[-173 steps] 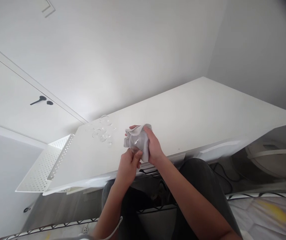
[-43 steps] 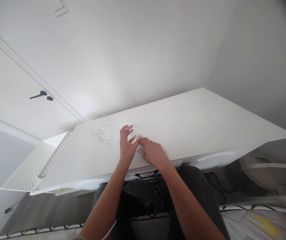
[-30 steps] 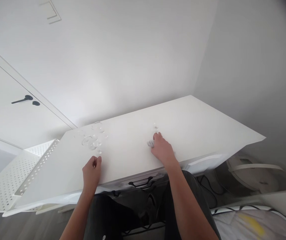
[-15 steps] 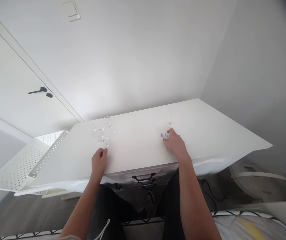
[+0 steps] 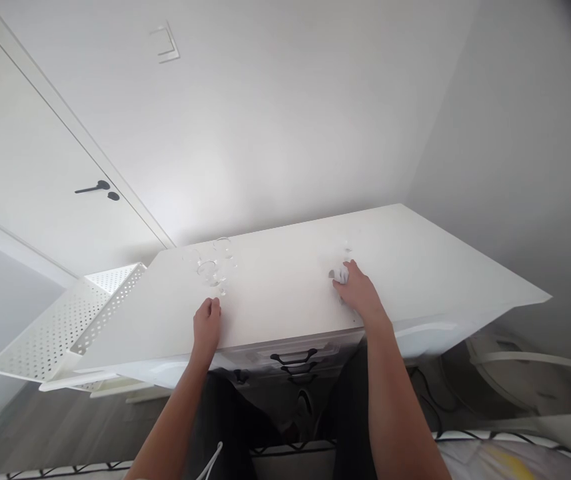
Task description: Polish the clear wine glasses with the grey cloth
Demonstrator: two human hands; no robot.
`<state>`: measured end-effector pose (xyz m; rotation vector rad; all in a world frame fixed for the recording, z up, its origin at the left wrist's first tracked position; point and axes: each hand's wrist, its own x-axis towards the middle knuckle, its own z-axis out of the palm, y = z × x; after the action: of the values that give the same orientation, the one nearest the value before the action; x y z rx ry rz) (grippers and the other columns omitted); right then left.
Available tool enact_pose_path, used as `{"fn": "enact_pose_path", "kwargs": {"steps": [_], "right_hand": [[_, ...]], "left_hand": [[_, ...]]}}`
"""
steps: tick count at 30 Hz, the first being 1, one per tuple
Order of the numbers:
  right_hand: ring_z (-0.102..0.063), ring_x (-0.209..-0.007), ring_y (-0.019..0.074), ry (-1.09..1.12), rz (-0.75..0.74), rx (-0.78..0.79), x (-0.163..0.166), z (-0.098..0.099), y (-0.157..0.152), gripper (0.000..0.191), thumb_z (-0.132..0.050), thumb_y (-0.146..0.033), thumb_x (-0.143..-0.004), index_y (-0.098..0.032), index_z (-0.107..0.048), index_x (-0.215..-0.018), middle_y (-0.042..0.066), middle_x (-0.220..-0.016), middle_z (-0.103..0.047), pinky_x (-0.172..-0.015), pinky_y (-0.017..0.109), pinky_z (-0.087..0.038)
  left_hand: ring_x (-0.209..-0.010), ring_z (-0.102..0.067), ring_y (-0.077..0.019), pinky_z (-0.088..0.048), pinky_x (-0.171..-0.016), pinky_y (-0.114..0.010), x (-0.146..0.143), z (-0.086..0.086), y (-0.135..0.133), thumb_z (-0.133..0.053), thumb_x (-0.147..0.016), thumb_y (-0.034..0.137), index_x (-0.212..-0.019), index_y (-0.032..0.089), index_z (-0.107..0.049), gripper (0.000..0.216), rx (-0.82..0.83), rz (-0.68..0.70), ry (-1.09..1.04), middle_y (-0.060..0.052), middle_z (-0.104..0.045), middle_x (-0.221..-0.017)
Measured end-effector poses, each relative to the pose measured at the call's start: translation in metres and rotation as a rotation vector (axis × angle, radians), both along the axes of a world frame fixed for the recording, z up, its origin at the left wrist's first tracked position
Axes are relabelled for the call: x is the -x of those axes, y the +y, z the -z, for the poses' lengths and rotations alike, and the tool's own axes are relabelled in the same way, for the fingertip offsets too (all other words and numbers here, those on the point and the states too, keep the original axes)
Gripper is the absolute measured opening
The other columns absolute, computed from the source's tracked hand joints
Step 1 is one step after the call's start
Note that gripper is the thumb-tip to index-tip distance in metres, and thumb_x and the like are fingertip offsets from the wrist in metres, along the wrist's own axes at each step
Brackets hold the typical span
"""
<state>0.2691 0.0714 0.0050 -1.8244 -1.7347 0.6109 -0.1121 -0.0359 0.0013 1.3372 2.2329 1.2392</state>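
On the white dresser top [image 5: 285, 287], my right hand [image 5: 362, 293] grips a small white-and-grey, roughly cylindrical thing [image 5: 337, 275] between thumb and fingers. Its exact kind is too blurred to tell. A small clear piece [image 5: 348, 248] shows just beyond those fingers. My left hand [image 5: 207, 325] rests near the front edge with its fingers curled closed, and nothing shows in it. Just past its knuckles lies a little clear piece [image 5: 223, 291]. Behind that stand several clear, glass-like vessels [image 5: 208, 268] with round rims, their outlines faint against the white.
White perforated shelving [image 5: 60, 327] adjoins the dresser's left end. Dark-handled drawers [image 5: 295, 360] face my legs. A wall rises behind the top, with a door handle [image 5: 92, 187] at the left. A round whitish object [image 5: 515, 373] sits on the floor at right, near cables.
The whole view has shifted slightly, moving everything right and a little down. My right hand keeps its hold on the white-and-grey thing with little movement. The left hand stays curled by the clear pieces.
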Motion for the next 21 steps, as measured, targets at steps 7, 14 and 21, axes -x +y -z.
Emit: {"fn": "enact_pose_path", "kwargs": {"steps": [7, 14, 21], "right_hand": [[-0.071, -0.079, 0.0226, 0.424, -0.085, -0.061, 0.004, -0.026, -0.031, 0.05, -0.067, -0.055, -0.092, -0.023, -0.067, -0.13, 0.009, -0.116, -0.072, -0.071, 0.037, -0.061], [-0.072, -0.088, 0.0247, 1.128, -0.113, 0.005, 0.05, -0.036, -0.045, 0.046, -0.074, -0.062, -0.087, -0.02, -0.076, -0.104, 0.007, -0.096, -0.075, -0.073, 0.033, -0.06], [-0.072, -0.096, 0.0231, 1.595, -0.128, 0.317, 0.088, -0.009, -0.031, 0.033, -0.085, -0.04, -0.08, -0.017, -0.075, -0.101, 0.011, -0.102, -0.077, -0.08, 0.03, -0.062]], "left_hand": [[-0.074, -0.05, -0.0167, -0.037, -0.073, -0.03, -0.001, 0.003, -0.001, -0.046, -0.103, 0.037, -0.085, 0.023, -0.049, 0.023, -0.166, -0.014, -0.163, 0.002, -0.054, -0.075], [-0.072, -0.053, -0.0164, -0.04, -0.074, -0.029, -0.007, 0.0, -0.003, -0.046, -0.105, 0.044, -0.107, 0.027, -0.04, 0.018, -0.188, -0.037, -0.304, 0.005, -0.056, -0.072], [-0.076, -0.056, -0.0163, -0.042, -0.079, -0.031, -0.007, -0.001, -0.003, -0.046, -0.106, 0.049, -0.128, 0.027, -0.046, 0.031, -0.191, -0.007, -0.275, 0.003, -0.058, -0.074]]}}
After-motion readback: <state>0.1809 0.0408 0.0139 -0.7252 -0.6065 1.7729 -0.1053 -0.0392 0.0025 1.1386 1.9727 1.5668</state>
